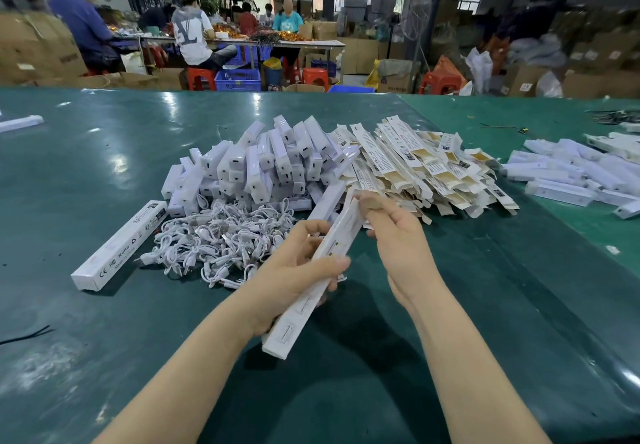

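Green tbl [104,339] — L fingers [313,227] wrap box [294,319], R [401,246] pinches.

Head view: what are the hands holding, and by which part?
A long white box: the left hand grips its middle, and the right hand pinches its far end.

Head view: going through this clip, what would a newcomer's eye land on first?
At centre, the left hand grips a long white box tilted above the green table while the right hand pinches its upper end. Behind them rise a heap of white blocks, a tangle of white cables in front of it, and a pile of unfolded cartons on its right.
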Tool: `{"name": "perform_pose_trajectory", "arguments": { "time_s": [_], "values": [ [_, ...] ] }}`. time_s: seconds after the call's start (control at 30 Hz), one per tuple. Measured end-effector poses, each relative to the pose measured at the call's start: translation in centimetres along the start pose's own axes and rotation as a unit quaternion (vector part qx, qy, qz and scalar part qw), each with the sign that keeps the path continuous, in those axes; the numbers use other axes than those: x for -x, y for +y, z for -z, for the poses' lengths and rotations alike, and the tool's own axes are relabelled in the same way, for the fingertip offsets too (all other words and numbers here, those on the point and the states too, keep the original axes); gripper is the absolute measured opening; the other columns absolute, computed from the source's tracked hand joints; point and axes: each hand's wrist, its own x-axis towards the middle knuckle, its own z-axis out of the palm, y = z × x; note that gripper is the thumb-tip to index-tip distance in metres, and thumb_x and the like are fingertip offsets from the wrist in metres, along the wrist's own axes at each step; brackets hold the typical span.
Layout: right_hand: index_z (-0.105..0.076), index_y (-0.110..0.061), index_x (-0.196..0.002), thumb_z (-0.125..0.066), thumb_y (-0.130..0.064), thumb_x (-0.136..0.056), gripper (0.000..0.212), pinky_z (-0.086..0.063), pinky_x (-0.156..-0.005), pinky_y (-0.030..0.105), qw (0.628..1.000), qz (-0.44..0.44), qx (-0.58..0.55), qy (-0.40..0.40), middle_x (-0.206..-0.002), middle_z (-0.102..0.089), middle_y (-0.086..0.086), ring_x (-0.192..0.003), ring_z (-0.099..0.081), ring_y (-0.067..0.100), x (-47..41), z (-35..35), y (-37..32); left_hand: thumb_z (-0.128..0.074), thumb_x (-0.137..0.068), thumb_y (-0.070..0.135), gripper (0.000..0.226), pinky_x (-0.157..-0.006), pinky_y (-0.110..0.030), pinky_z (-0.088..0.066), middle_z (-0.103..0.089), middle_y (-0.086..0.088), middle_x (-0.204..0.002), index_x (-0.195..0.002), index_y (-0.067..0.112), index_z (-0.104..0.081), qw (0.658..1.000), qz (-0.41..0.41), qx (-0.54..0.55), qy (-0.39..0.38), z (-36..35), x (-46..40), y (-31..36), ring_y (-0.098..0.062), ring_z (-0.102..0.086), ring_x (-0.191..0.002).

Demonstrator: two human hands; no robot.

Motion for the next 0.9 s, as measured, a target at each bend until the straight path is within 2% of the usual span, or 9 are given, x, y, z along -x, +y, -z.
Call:
{"name": "perform_pose_trajectory", "arguments": {
  "time_s": [0.1, 0.17, 0.23, 0.33, 0.47, 0.6, 0.7, 0.77, 0.9],
  "values": [
    [-0.065, -0.030, -0.087, -0.052, -0.020, -0.099, 0.020, -0.042, -0.068, 0.003, 0.999, 0.032, 0.032, -0.021, -0.085, -0.067, -0.022, -0.077, -0.058, -0.015, 0.3, -0.5, 0.1, -0.061, -0.080, 0.042, 0.044, -0.056, -0.019, -0.049, -0.060, -0.011, -0.110, -0.123, 0.052, -0.053, 0.999, -0.028, -0.008, 0.039, -0.7, 0.1, 0.3, -0.007, -0.061, -0.066],
    [-0.064, -0.028, -0.091, -0.058, -0.036, -0.090, 0.011, -0.044, -0.069, 0.005, 0.998, 0.049, 0.020, -0.028, -0.088, -0.067, -0.016, -0.078, -0.059, -0.011, 0.5, -0.6, 0.1, -0.055, -0.081, 0.045, 0.040, -0.062, -0.014, -0.048, -0.062, -0.001, -0.110, -0.116, 0.067, -0.053, 0.996, -0.051, -0.036, 0.058, -0.9, 0.1, 0.4, -0.002, -0.064, -0.075],
    [-0.066, -0.027, -0.092, -0.060, -0.044, -0.080, 0.022, -0.045, -0.068, 0.007, 0.999, 0.027, -0.018, -0.031, -0.087, -0.070, -0.017, -0.078, -0.060, -0.008, 0.5, -0.7, -0.2, -0.060, -0.080, 0.042, 0.044, -0.070, -0.015, -0.050, -0.064, 0.008, -0.106, -0.112, 0.071, -0.051, 0.993, -0.078, -0.058, 0.068, -0.9, 0.0, 0.4, -0.003, -0.064, -0.085],
    [-0.074, -0.029, -0.084, -0.061, -0.037, -0.086, 0.015, -0.045, -0.069, 0.019, 0.995, -0.048, -0.073, -0.053, -0.090, -0.073, -0.015, -0.080, -0.062, -0.004, 0.6, -0.9, -0.4, -0.074, -0.072, 0.041, 0.060, -0.079, -0.026, -0.054, -0.061, 0.001, -0.115, -0.120, 0.066, -0.048, 0.989, -0.108, -0.065, 0.075, -0.5, 0.0, 0.2, -0.010, -0.065, -0.095],
    [-0.076, -0.029, -0.089, -0.052, -0.018, -0.098, 0.027, -0.050, -0.072, 0.031, 0.986, -0.084, -0.121, -0.074, -0.094, -0.073, -0.003, -0.080, -0.065, 0.008, 0.7, -1.3, -0.3, -0.079, -0.067, 0.050, 0.072, -0.099, -0.033, -0.049, -0.057, 0.008, -0.133, -0.127, 0.066, -0.042, 0.989, -0.128, -0.051, 0.058, -0.5, 0.2, 0.2, -0.010, -0.060, -0.119],
    [-0.065, -0.037, -0.096, -0.067, -0.037, -0.087, 0.009, -0.052, -0.070, 0.026, 0.997, 0.050, -0.052, -0.022, -0.092, -0.068, -0.008, -0.079, -0.064, 0.011, 1.3, -1.9, -0.2, -0.078, -0.072, 0.036, 0.059, -0.077, -0.015, -0.052, -0.066, 0.017, -0.110, -0.113, 0.065, -0.048, 0.986, -0.151, -0.035, 0.065, -0.7, 0.2, 0.4, -0.001, -0.065, -0.102],
    [-0.068, -0.043, -0.092, -0.055, -0.049, -0.091, 0.015, -0.048, -0.072, 0.016, 0.980, 0.187, 0.071, -0.006, -0.101, -0.061, -0.017, -0.097, -0.060, 0.005, 1.8, -2.0, -0.6, -0.077, -0.069, 0.046, 0.064, -0.080, -0.019, -0.053, -0.062, 0.012, -0.116, -0.119, 0.058, -0.039, 0.981, -0.160, -0.066, 0.086, -0.3, 0.3, 0.8, -0.005, -0.062, -0.109],
    [-0.069, -0.039, -0.098, -0.048, -0.057, -0.091, 0.028, -0.044, -0.078, 0.009, 0.979, 0.189, 0.066, -0.031, -0.106, -0.058, -0.021, -0.107, -0.055, 0.000, 2.0, -2.0, -0.8, -0.075, -0.071, 0.047, 0.067, -0.082, -0.023, -0.053, -0.060, 0.007, -0.120, -0.122, 0.053, -0.033, 0.978, -0.160, -0.090, 0.097, -0.2, 0.2, 0.9, -0.007, -0.062, -0.107],
    [-0.061, -0.041, -0.110, -0.047, -0.061, -0.087, 0.033, -0.042, -0.079, 0.010, 0.971, 0.180, 0.140, -0.065, -0.114, -0.055, -0.017, -0.107, -0.052, 0.004, 2.1, -2.2, -0.5, -0.070, -0.079, 0.024, 0.054, -0.061, -0.016, -0.052, -0.062, 0.014, -0.089, -0.117, 0.039, -0.035, 0.979, -0.177, -0.065, 0.074, -0.4, 0.1, 0.9, 0.001, -0.063, -0.069]
  ]
}}
